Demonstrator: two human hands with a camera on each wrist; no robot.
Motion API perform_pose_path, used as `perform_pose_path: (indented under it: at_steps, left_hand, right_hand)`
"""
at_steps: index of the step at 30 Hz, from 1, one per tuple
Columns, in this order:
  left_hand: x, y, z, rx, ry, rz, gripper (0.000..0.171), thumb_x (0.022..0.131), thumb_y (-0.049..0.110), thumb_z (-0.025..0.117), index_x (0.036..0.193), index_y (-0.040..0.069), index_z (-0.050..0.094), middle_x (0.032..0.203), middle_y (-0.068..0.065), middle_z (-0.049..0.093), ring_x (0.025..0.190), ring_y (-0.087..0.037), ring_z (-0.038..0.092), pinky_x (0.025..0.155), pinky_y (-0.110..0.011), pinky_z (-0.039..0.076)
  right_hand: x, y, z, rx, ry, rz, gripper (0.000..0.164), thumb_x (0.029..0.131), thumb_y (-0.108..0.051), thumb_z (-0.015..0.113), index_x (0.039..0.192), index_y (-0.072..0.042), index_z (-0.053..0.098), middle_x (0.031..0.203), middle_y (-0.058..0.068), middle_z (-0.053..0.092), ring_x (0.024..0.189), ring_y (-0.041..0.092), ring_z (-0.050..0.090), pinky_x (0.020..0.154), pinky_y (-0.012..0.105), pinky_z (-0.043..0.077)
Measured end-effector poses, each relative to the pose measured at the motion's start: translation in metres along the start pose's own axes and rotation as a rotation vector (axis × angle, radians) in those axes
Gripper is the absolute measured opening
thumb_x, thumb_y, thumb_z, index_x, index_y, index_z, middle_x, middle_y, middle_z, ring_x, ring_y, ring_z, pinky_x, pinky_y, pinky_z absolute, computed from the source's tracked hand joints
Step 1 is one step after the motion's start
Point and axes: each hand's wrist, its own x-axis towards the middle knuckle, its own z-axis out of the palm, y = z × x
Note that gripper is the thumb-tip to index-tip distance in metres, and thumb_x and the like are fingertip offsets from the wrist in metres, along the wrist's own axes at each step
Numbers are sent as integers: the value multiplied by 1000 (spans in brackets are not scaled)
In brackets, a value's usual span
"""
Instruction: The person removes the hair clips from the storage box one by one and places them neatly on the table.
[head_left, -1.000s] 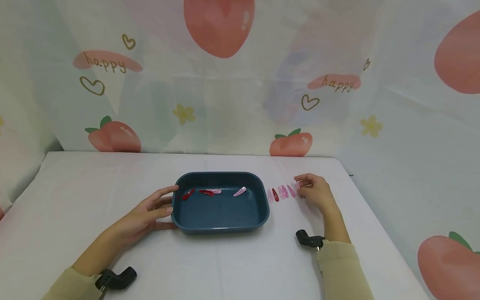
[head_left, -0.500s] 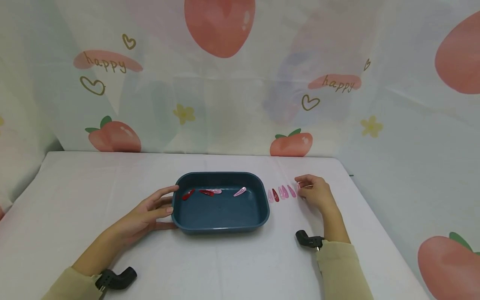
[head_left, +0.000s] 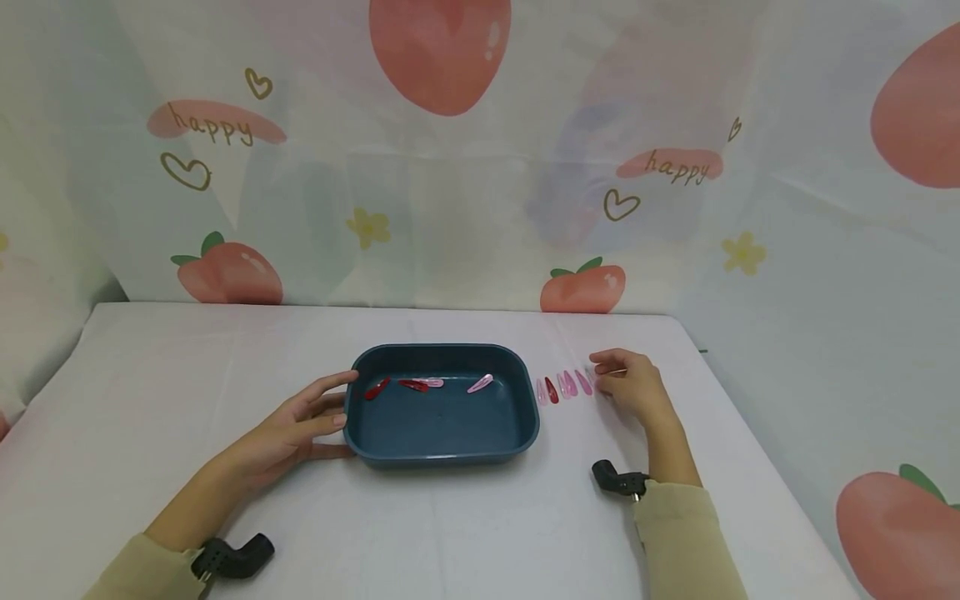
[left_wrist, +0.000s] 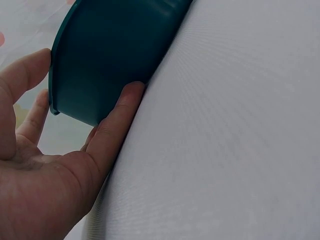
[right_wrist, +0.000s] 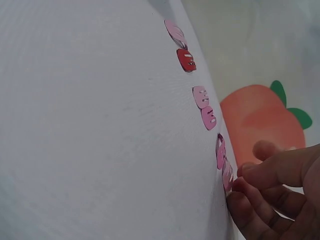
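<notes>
A dark teal tray sits on the white table with red and pink snap hair clips inside, among them a red clip and a pink clip. My left hand rests against its left end, fingers spread and extended at the rim and lower wall. Right of the tray, several hair clips lie in a slanting row, one of them red. At the row's right end my right hand, fingers curled, pinches a pale pink hair clip by its edge, low at the cloth; fingertips partly hide it.
White cloth covers the table, and a printed fabric backdrop rises behind its far edge. Black camera mounts sit on both wrists, the left mount and the right mount, over beige sleeves.
The pale pink clip at my right fingertips has shifted slightly left and down, coming alongside the row's last clip. My left hand and the tray stay where they were.
</notes>
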Motion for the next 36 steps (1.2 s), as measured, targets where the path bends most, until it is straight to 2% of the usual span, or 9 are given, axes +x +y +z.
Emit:
perform_pose_path:
  at_steps: [6,10,15,21,23,27,30,34,36]
  left_hand:
    - [0,0,0,1,-3,6,63,102,12,55,157,21,26,160,-21,19,144,-44,26,96,-59,51]
    - [0,-1,-1,1,-4,6,63,102,12,55,157,20,26,160,-21,19,144,-44,25,96,-59,51]
    - [-1,-2,-3,-15,-9,5,63,102,11,55,157,20,26,161,-20,18,146,-44,21,97,-59,51]
    - [2,-3,-3,-18,-16,5,63,102,11,55,157,21,27,161,-19,19,147,-44,19,97,-59,50]
    - [2,-3,-3,-13,-15,4,63,102,12,56,157,21,27,160,-19,20,147,-44,20,97,-59,51]
    - [3,-2,-2,-8,-13,-1,63,102,12,56,157,22,27,160,-19,20,147,-45,21,97,-59,51]
    - [3,-2,-2,-12,-10,0,63,102,12,56,157,22,27,160,-18,20,147,-44,20,97,-59,50]
    - [2,-1,-2,-14,-9,2,63,102,12,56,157,22,26,160,-18,20,147,-44,21,97,-59,50]
    - [1,-1,-2,-13,-9,2,64,102,12,56,157,21,26,160,-18,20,147,-44,21,97,-59,50]
  right_hand:
    - [-2,-6,-2,74,-4,-37,37,97,-5,57,134,-4,60,123,20,63,106,31,63,90,37,58]
    - [-5,-17,-4,182,-24,-72,37,99,-9,54,135,-2,58,127,22,61,110,32,63,89,28,57]
    - [-9,-33,-6,351,-93,-140,39,101,-16,56,137,-2,55,129,23,59,112,31,62,87,19,56]
    - [-16,-53,-6,505,-172,-242,35,99,-12,60,132,-2,58,122,19,60,108,31,64,86,26,58]
    - [-18,-60,-4,513,-186,-271,34,99,-12,60,132,-3,59,120,16,61,107,28,65,86,27,58]
    - [-19,-75,6,533,-217,-319,33,99,-10,60,131,-2,59,122,23,60,106,28,65,87,29,59]
    - [-18,-88,16,567,-244,-342,34,99,-8,59,132,0,58,123,26,59,107,34,64,87,31,59]
    - [-18,-105,29,602,-287,-359,35,99,-6,59,132,2,57,122,22,60,110,38,63,89,32,58]
    - [-19,-114,34,617,-305,-368,36,98,-6,60,133,2,57,122,21,60,110,33,64,90,32,58]
